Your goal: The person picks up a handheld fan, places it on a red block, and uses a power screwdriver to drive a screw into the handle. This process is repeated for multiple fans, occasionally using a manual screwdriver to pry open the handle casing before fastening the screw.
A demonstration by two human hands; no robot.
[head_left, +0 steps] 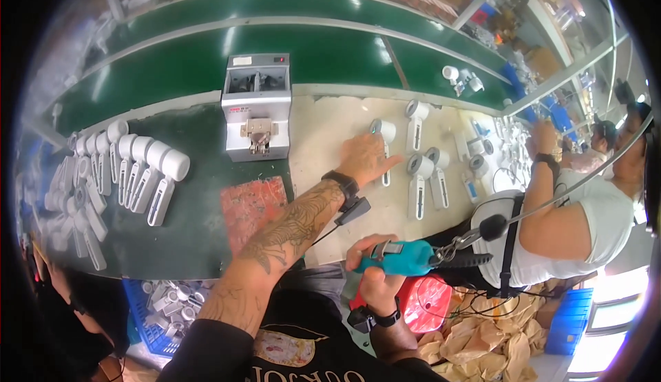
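My left hand (pixel 363 159) reaches over the pale work mat, thumb spread from the fingers. It lies across a white round-headed device with a handle (pixel 385 130), partly covering it; no firm hold shows. Close by on the mat stand or lie several more such devices, one (pixel 416 117) farther back and another (pixel 418 175) to the right. Nearer my body, my right hand (pixel 377 272) is wrapped round a teal electric screwdriver (pixel 406 258), held roughly level. A hook and cable are attached to its right end.
A grey machine (pixel 256 113) stands at the bench's back. Rows of white devices (pixel 165 168) fill the left side, near a red mat (pixel 253 210). Below are a blue crate of parts (pixel 148 327) and a red stool (pixel 423 303). A co-worker (pixel 564 224) sits at right.
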